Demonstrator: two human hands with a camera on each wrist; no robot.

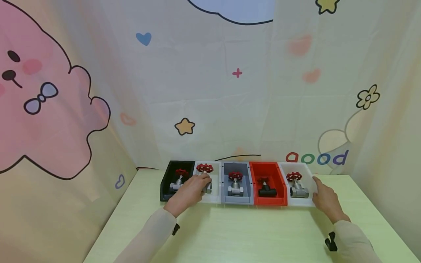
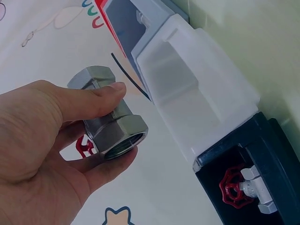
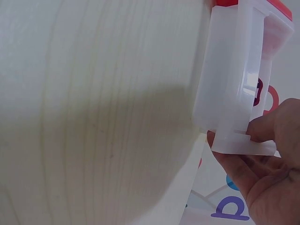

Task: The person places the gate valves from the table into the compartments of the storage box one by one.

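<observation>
My left hand (image 1: 190,191) grips a silver gate valve (image 2: 112,115) by its hexagonal body, over the second bin from the left, a white one (image 1: 213,197). The valve's red handwheel (image 1: 205,168) stands up above the fingers in the head view. In the left wrist view that white bin (image 2: 183,93) shows a bare inside, and the valve is beside it. At the far right, my right hand (image 1: 327,199) pinches the side wall of another white bin (image 1: 300,202), thumb inside and fingers outside. A silver valve with a red wheel (image 1: 298,190) sits in it.
The bins stand in a joined row near the back of the pale table (image 1: 230,233). A black bin (image 1: 164,186), a grey bin (image 1: 237,200) and a red bin (image 1: 271,201) each hold one valve. Behind them hangs a printed curtain (image 1: 210,91).
</observation>
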